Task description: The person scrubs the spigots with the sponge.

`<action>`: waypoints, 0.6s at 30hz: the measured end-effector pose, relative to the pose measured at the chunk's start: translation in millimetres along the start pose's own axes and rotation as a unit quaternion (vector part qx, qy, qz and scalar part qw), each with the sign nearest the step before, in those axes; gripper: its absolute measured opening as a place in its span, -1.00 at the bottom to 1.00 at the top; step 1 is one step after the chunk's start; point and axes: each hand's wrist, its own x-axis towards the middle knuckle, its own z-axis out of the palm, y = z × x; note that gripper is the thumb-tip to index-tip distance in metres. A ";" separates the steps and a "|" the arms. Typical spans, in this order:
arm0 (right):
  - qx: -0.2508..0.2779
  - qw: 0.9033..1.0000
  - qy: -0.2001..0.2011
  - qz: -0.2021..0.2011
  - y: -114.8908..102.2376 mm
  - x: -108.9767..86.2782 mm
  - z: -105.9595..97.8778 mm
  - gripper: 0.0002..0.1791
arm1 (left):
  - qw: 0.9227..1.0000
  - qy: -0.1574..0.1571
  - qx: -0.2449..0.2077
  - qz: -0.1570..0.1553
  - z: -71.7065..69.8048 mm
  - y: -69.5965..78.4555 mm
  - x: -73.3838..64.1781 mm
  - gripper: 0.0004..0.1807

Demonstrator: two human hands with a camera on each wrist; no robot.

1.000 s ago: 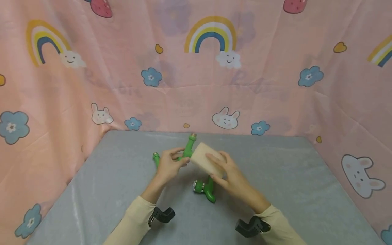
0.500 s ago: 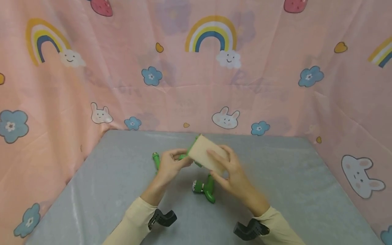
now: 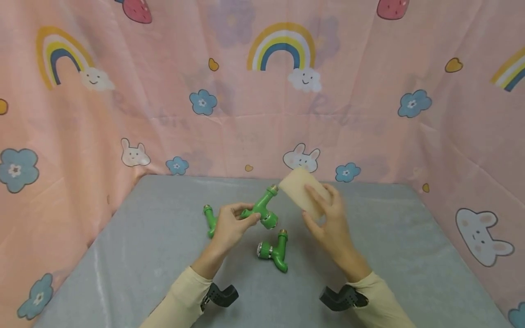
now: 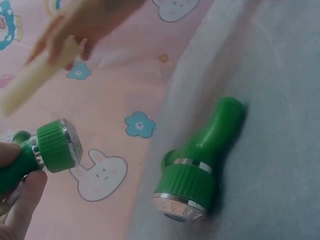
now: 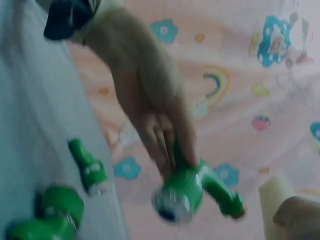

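Note:
My left hand (image 3: 229,225) pinches a green water tap (image 3: 265,204) by its spout end, above the table. The tap's threaded inlet points up and to the right, and its ribbed knob (image 4: 56,146) has a silver cap. A cream sponge block (image 3: 298,187) is in my right hand (image 3: 334,228), gripped between thumb and fingers. It is raised just right of the tap's inlet, apart from it in the left wrist view. A second green tap (image 3: 280,250) lies on the table below the hands. Behind my left hand lies a third tap (image 3: 209,217), partly hidden.
The grey-covered table (image 3: 143,246) spreads out on both sides of the arms. A pink printed curtain (image 3: 357,68) hangs behind it and along its sides. A black camera mount (image 3: 221,295) sits on each wrist.
The sponge was against the held tap, covering most of it half a second ago. My right hand has since drawn it off to the right and up, uncovering the tap. The left hand stays nearly put.

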 end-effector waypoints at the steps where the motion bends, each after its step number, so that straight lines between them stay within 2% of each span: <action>1: 0.005 1.000 -0.011 -0.019 -3.9 -0.1 0.8 -0.34 | 1.000 0.002 0.009 0.010 0.2 0.8 -0.6 -0.68; 4: 0.003 0.997 -0.050 -0.066 -13.9 -1.6 5.7 -0.33 | 0.999 0.006 0.022 0.039 1.2 2.8 -1.0 -0.72; 6: -0.013 0.996 -0.058 -0.066 -16.0 -1.3 7.4 -0.32 | 0.999 0.007 0.023 0.049 1.7 4.4 -1.8 -0.74; 8: -0.031 0.998 -0.046 -0.032 -13.0 0.6 5.8 -0.31 | 0.999 0.009 0.024 0.048 2.2 5.3 -2.5 -0.75; 11: -0.041 0.998 -0.032 0.043 -2.3 4.1 -2.3 -0.34 | 0.998 0.016 0.036 0.043 2.8 4.0 -3.5 -0.76; 14: -0.010 0.994 -0.040 0.101 4.9 6.0 -11.7 -0.38 | 0.997 0.024 0.058 0.049 3.2 1.7 -4.7 -0.78; 16: 0.023 0.993 -0.051 0.105 2.2 6.4 -15.4 -0.38 | 0.995 0.028 0.071 0.062 3.3 0.1 -4.9 -0.79; 18: 0.053 0.993 -0.067 0.080 -5.1 5.7 -15.0 -0.38 | 0.993 0.032 0.086 0.077 3.4 -1.3 -4.7 -0.81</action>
